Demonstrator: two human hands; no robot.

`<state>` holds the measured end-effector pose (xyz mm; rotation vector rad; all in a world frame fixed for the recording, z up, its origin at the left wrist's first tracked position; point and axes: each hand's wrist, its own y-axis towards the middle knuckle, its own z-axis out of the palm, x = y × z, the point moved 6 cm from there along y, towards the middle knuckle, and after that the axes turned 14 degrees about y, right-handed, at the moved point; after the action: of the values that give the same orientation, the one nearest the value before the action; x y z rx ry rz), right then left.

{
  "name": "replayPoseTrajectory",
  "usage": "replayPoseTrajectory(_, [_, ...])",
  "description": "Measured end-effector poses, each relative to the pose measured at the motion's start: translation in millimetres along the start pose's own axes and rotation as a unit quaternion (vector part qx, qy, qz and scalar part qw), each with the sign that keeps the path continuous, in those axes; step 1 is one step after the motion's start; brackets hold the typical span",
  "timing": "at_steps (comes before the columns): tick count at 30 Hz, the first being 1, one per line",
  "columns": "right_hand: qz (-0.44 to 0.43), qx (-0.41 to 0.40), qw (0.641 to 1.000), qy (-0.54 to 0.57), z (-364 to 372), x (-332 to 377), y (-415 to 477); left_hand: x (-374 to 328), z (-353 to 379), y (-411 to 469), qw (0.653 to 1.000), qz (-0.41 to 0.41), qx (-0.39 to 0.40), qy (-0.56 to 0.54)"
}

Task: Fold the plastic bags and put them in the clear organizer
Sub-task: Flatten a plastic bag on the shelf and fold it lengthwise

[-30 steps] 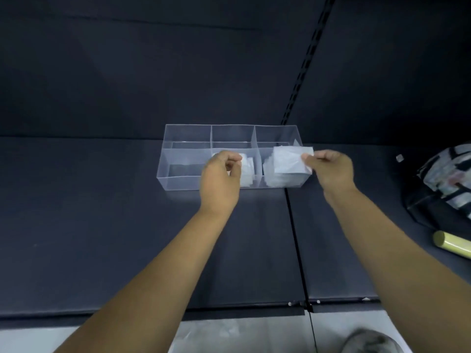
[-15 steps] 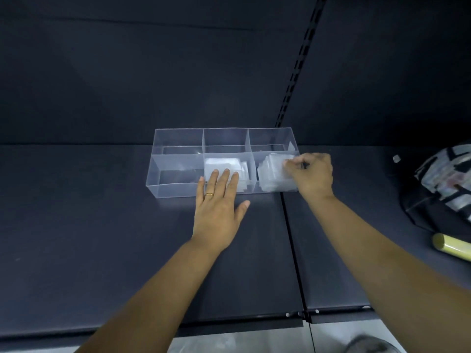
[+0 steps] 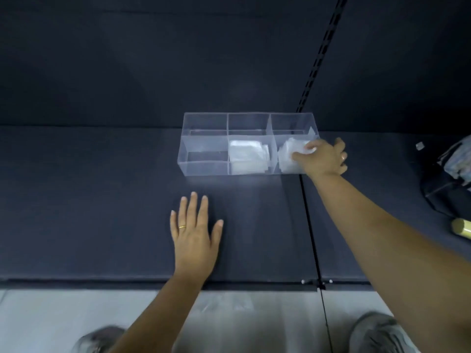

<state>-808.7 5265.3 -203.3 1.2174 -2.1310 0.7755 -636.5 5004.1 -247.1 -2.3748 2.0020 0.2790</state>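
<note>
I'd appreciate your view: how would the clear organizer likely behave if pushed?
The clear organizer looks thin-walled and holds only folded bags, so it is probably light and would slide on the smooth shelf. Low and wide, it seems unlikely to tip.

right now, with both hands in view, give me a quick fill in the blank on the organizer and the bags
1. The left hand lies flat on the dark shelf, a gold ____ on one finger.
2. The right hand touches the folded bags in the ____ compartment of the clear organizer.
3. The organizer has ____ compartments side by side.
4. Its ____ compartment holds no bags.
Missing words: ring; right; three; left.
</note>
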Motion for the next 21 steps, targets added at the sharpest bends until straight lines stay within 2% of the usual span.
replayPoseTrajectory(3, [-0.145,-0.067,0.985,0.07,-9,-3,-65,43,8,-28,0.997,-0.043,0.043,0.04])
replayPoseTrajectory(5, [-0.271,-0.073,0.952,0.122,-4,-10,-137,63,12,-42,0.993,-0.043,0.074,0.086])
replayPoseTrajectory(6, [-0.308,-0.032,0.941,0.134,7,-20,-179,69,13,-47,0.99,-0.038,0.089,0.106])
replayPoseTrajectory(8, [-0.315,0.107,0.936,0.112,48,-52,-259,75,15,-53,0.985,-0.022,0.115,0.131])
replayPoseTrajectory(10, [-0.246,0.255,0.933,0.056,95,-93,-317,78,18,-55,0.982,-0.007,0.14,0.126])
replayPoseTrajectory(11, [-0.197,0.297,0.934,0.033,114,-111,-331,80,20,-54,0.982,-0.003,0.153,0.115])
replayPoseTrajectory(13, [-0.051,0.304,0.95,0.044,144,-137,-329,85,26,-50,0.98,0.001,0.177,0.092])
replayPoseTrajectory(14, [0.067,0.298,0.948,0.084,157,-146,-323,86,29,-49,0.979,0.003,0.188,0.084])
replayPoseTrajectory(15, [0.197,0.296,0.922,0.156,171,-149,-321,88,31,-48,0.977,0.005,0.198,0.078])
replayPoseTrajectory(16, [0.303,0.294,0.87,0.256,185,-147,-320,88,33,-47,0.976,0.007,0.205,0.077])
replayPoseTrajectory(17, [0.378,0.293,0.806,0.351,199,-140,-319,89,35,-47,0.974,0.01,0.21,0.079])
replayPoseTrajectory(18, [0.411,0.281,0.758,0.422,208,-131,-316,89,36,-47,0.974,0.012,0.211,0.081])
replayPoseTrajectory(19, [0.42,0.25,0.742,0.459,213,-127,-309,88,37,-46,0.974,0.014,0.21,0.082])
replayPoseTrajectory(21, [0.431,0.202,0.748,0.462,215,-129,-301,88,37,-46,0.975,0.014,0.207,0.081])
